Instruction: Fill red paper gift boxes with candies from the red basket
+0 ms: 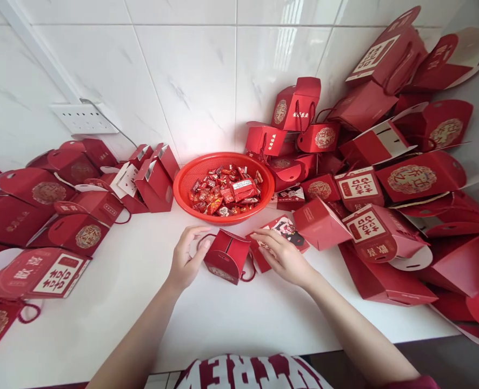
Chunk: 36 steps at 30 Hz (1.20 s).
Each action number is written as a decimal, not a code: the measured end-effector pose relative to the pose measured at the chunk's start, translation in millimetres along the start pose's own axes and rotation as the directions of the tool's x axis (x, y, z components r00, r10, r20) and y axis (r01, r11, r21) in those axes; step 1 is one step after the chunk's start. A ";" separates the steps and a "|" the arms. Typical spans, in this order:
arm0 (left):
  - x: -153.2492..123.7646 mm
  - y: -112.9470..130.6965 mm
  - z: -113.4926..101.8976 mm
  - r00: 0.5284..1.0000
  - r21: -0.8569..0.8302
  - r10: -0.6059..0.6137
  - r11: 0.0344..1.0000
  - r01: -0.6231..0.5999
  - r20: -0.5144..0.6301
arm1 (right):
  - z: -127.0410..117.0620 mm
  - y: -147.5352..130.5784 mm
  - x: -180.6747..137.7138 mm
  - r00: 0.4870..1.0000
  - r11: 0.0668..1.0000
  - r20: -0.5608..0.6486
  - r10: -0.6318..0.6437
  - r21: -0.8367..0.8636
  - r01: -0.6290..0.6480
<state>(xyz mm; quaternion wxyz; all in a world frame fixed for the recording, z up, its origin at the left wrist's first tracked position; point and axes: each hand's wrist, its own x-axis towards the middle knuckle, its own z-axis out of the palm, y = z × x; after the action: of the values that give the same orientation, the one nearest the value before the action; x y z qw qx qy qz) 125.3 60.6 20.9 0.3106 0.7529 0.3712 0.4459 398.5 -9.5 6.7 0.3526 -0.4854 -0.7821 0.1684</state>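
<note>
A small red gift box (227, 256) with a folded top and dark red cord handles stands on the white table in front of me. At its left side is my left hand (188, 256), fingers curved and thumb apart, with the thumb tip close to the box and its cord. My right hand (282, 256) is on the other side, fingers stretched toward the box's upper right corner; I cannot tell whether they touch it. Partly beneath that hand lies a red box with a cartoon figure (290, 231). Beyond the small box sits a red plastic basket (181, 197) of wrapped candies (213, 192).
Many red boxes (410, 178) are heaped on the right, stacked up against the wall. Another group of red boxes (87, 235) covers the left of the table (121, 292). A socket strip (84, 119) with a cable is on the tiled wall.
</note>
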 end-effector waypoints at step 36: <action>-20.1 -3.0 17.1 0.786 -0.008 0.331 0.923 -0.384 0.522 | 47.2 -8.7 15.6 0.964 0.824 0.140 0.224 0.501 -0.264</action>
<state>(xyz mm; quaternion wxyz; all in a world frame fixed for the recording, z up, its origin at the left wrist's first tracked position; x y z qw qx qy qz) 133.4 43.1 2.6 0.2704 0.9152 0.1469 0.2604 354.8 3.8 -14.7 0.4154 -0.4625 -0.6525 0.4332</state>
